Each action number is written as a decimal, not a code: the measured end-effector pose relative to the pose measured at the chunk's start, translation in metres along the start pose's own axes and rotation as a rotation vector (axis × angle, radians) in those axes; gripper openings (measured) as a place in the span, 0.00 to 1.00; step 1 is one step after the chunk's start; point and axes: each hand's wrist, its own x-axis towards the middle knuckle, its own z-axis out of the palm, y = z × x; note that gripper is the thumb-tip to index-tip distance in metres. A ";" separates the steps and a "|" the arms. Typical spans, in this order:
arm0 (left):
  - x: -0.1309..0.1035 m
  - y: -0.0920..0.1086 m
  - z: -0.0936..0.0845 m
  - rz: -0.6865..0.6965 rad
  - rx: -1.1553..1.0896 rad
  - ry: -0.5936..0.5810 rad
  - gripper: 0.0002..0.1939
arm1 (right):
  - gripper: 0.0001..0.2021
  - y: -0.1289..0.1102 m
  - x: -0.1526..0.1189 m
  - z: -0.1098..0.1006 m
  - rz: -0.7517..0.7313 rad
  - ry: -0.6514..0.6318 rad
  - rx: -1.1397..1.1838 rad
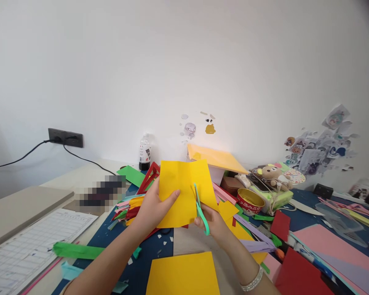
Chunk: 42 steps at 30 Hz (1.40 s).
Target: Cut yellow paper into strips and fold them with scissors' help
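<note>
Head view: our two hands meet over the desk (107,233), working on a yellow sheet (184,180) held up between them. Our left hand (153,205) pinches the sheet's left side, thumb flat on the near face; its other fingers are mostly hidden behind. Our right hand (212,221) is closed around the green-handled scissors (203,219), their blades pointing away from us and partway into the sheet from its near edge. We cannot tell how far apart the blades are.

The sheet has no support beneath it and is gripped mainly at the left, so we judge it could sag or twist and pull the cut crooked. The part to the right of the blades hangs looser and might tear or fold into them. The left thumb, just beside the cutting line, could be nicked if the blades veered left.

Just nearer to us than the hands, a second yellow sheet (183,274) lies flat; a falling offcut could be lost against its matching colour. Left of the left hand stretches a green strip (76,250). To the right of the right hand sits a red tin (249,200), with a plush bear (270,175) farther out. Beyond the left hand, a bottle (144,151) stands upright by the wall.
</note>
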 end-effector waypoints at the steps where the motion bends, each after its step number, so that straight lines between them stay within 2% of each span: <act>1: 0.000 0.000 0.001 -0.007 -0.003 -0.004 0.23 | 0.27 0.000 0.000 0.001 -0.006 -0.007 0.024; 7: 0.000 -0.001 0.002 0.003 -0.001 0.006 0.24 | 0.26 -0.002 0.002 0.002 0.017 -0.014 0.115; 13: -0.002 0.001 0.001 0.029 -0.040 0.000 0.25 | 0.29 -0.006 -0.001 -0.001 0.042 -0.008 0.018; 19: 0.000 0.000 0.003 -0.013 -0.045 0.010 0.24 | 0.27 0.004 0.000 -0.003 0.015 0.062 -0.059; 30: -0.001 -0.001 0.003 -0.034 -0.095 0.031 0.24 | 0.24 0.003 0.002 0.005 -0.010 0.056 0.124; 42: 0.000 -0.003 0.002 -0.053 -0.133 0.001 0.25 | 0.23 0.001 0.001 0.005 0.044 0.133 0.048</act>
